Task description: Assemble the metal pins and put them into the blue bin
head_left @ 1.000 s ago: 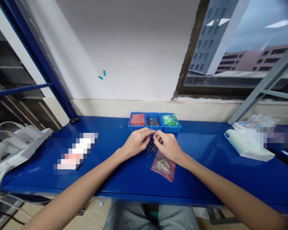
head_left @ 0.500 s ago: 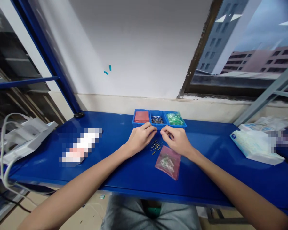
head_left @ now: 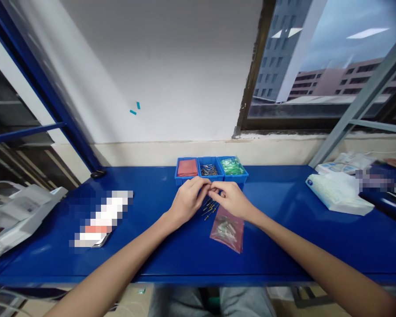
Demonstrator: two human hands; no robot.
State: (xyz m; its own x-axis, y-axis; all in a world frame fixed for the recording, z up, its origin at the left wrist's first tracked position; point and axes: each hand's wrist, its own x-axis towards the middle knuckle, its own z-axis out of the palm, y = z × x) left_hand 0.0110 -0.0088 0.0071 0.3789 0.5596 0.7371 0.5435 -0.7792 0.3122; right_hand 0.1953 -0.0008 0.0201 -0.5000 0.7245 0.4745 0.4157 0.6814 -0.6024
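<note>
My left hand (head_left: 189, 198) and my right hand (head_left: 229, 198) meet at the fingertips just in front of the blue bins. Both are closed in a pinch; whatever lies between the fingers is too small or hidden to name. Several small metal pieces with pins (head_left: 210, 208) lie on the blue table right below the hands. Beside them, partly under my right hand, is a pink bag (head_left: 237, 240) with clear and whitish items in it. The bins hold red-pink sheets or bags (head_left: 187, 167), loose metal pieces (head_left: 209, 170) and green-clear packets (head_left: 231, 166).
A blurred white and red object (head_left: 102, 220) lies on the table (head_left: 171, 259) at left, near a white device with cables (head_left: 23, 215). At right is a tissue pack (head_left: 338, 193). A black object (head_left: 98, 174) sits at the back left.
My hands have come together, and their fingertips now touch or nearly touch. The camera view has shifted, so the bins and table appear slightly further left and lower.
</note>
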